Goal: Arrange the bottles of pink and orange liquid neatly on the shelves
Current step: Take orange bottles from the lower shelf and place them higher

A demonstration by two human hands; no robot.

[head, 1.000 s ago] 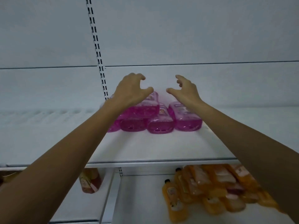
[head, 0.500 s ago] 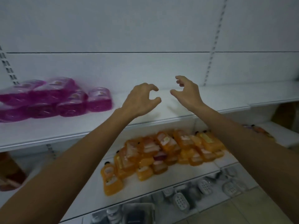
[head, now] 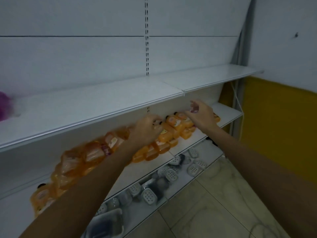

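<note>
Many orange bottles (head: 96,152) lie piled along the middle shelf (head: 228,115), several with black caps. My left hand (head: 145,131) is down on the pile, its fingers curled over the neck end of one orange bottle (head: 165,134) beside a black cap. My right hand (head: 201,114) hovers just over the right end of the pile, above another orange bottle (head: 180,120), with fingers loosely bent and holding nothing. A blurred bit of pink bottle (head: 5,105) shows at the far left on the upper shelf (head: 103,100).
The lower shelf (head: 202,148) carries several grey perforated soap dishes (head: 171,175) and a grey tray (head: 106,224). A yellow wall panel (head: 274,126) stands to the right, with tiled floor (head: 214,203) below. A slotted upright (head: 146,36) runs up the back panel.
The view has swung right and down, away from the pink bottles. Both hands dropped from above the upper shelf to the orange pile, and the left hand closed over a bottle.
</note>
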